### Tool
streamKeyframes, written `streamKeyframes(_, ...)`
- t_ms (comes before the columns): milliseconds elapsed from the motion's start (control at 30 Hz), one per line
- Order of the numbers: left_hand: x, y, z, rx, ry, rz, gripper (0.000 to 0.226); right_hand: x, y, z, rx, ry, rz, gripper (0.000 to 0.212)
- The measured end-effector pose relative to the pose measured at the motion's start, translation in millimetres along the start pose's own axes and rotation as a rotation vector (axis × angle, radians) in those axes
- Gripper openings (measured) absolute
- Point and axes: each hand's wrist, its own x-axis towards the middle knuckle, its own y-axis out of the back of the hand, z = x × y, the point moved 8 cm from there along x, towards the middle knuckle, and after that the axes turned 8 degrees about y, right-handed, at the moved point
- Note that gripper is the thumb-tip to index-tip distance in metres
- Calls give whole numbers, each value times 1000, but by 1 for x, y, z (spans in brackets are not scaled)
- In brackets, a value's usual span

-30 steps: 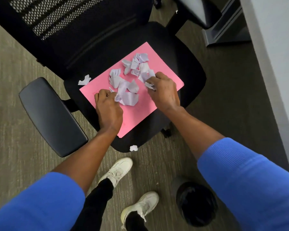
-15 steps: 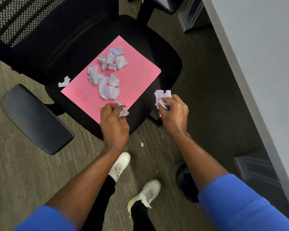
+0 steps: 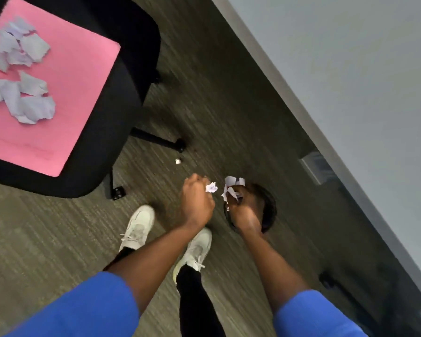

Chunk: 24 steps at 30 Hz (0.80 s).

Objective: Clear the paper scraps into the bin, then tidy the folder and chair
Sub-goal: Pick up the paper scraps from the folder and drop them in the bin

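**Both fists over the bin, most scraps yet to clear**

The right hand [image 3: 241,205] hangs directly over the mouth of the round black waste bin [image 3: 269,210], its fingers curled tight round a bunch of torn white paper pieces [image 3: 231,188]; held there, the bunch should fall inside once the fingers loosen. The left hand [image 3: 196,203], just beside the bin at its 9 o'clock, is closed in a fist pinching one small crumpled scrap [image 3: 211,187], and looks short of the rim.

At 10 o'clock from the hands, the flat pink card folder [image 3: 71,98] lies on the black office chair seat [image 3: 122,93], acting as a tray for the loose heap of pale scraps [image 3: 20,76]. One stray white fleck [image 3: 178,161] lies on the carpet near the chair's caster.
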Motion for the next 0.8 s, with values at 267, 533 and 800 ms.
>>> streamKeyframes(267,-3,-177,-9,-248,348,-427,32,-6,29,128,-105,-47,188,19)
streamKeyframes(533,2,-259,-19,-365,487,-650,29,21,16,204,-126,-166,98,15)
streamKeyframes(800,1,-299,-25,-495,610,-893,69,26,8,221,-177,-193,83,25)
